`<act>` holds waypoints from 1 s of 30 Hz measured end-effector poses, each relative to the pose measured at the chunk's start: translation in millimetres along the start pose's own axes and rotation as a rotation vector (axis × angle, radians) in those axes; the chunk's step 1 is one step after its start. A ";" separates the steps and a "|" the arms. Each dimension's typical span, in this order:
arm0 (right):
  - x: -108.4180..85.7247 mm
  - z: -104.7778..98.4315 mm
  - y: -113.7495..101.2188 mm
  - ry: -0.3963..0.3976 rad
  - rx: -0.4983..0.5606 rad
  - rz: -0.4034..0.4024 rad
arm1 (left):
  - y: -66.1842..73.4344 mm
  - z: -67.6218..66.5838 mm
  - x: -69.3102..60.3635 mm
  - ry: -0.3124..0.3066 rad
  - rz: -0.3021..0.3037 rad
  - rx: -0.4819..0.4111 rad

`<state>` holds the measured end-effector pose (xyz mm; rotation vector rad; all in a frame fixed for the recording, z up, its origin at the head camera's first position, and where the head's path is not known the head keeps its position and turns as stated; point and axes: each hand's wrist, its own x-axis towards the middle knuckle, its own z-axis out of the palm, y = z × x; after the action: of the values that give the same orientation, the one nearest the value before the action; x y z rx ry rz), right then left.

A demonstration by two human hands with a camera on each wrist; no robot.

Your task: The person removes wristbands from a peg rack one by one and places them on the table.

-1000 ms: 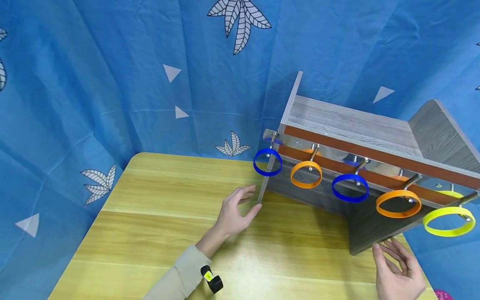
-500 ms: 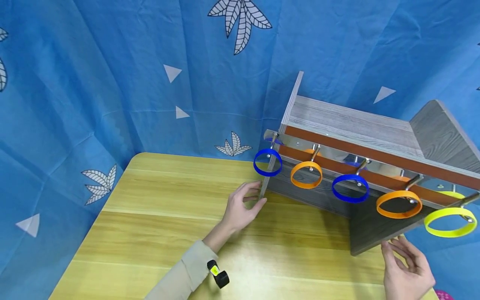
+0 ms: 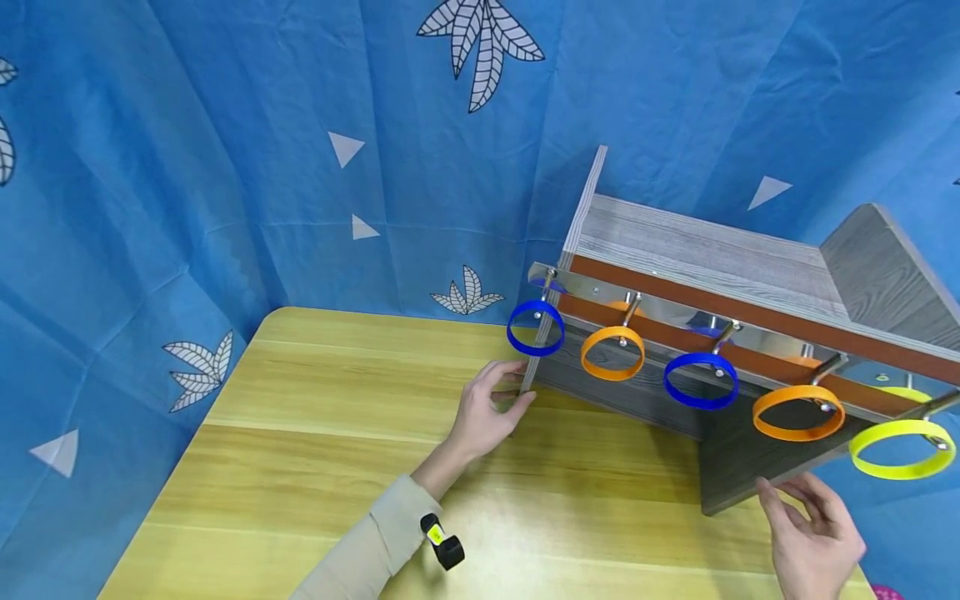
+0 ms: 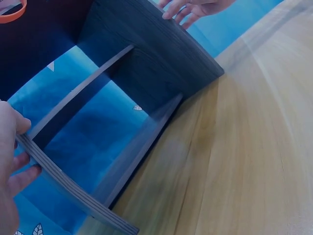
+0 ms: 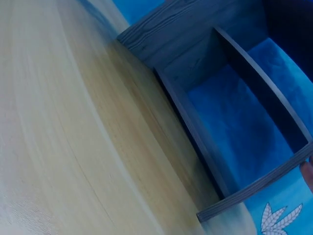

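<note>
A grey wood-grain shelf unit (image 3: 712,260) stands at the right of the table, with two side panels and cross boards between them. My left hand (image 3: 480,417) grips the front edge of its left side panel (image 4: 80,196), thumb inside and fingers outside. At the right side panel (image 3: 750,454), my right hand (image 3: 817,537) holds the lower front edge, thumb towards the inside. The left wrist view shows fingers of the right hand (image 4: 195,9) over that panel's edge. Only a fingertip (image 5: 307,172) of it enters the right wrist view.
A metal strip along the shelf front carries hooks with a blue ring (image 3: 536,352), an orange ring (image 3: 612,377), a yellow ring (image 3: 900,475) and others, jutting towards me. Behind the wooden table (image 3: 300,467) hangs a blue curtain (image 3: 450,183) with leaf prints.
My left hand has moved right and slightly up, onto the left panel's edge. The right hand has shifted right and now holds the right panel. The shelf stays in place.
</note>
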<state>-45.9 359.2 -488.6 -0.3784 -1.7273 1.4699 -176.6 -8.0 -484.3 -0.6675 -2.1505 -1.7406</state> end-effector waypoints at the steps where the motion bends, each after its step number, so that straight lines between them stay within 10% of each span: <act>1: 0.5 -0.7 0.7 -0.010 0.019 0.001 | 0.4 0.4 0.2 0.001 -0.006 0.002; 30: 0.5 2.8 2.1 -0.023 -0.043 -0.032 | 4.8 8.1 -2.8 0.129 -0.022 -0.110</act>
<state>-48.9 358.2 -490.4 -0.3562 -1.7774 1.4214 -171.3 0.2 -483.6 -0.5437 -1.9959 -1.8706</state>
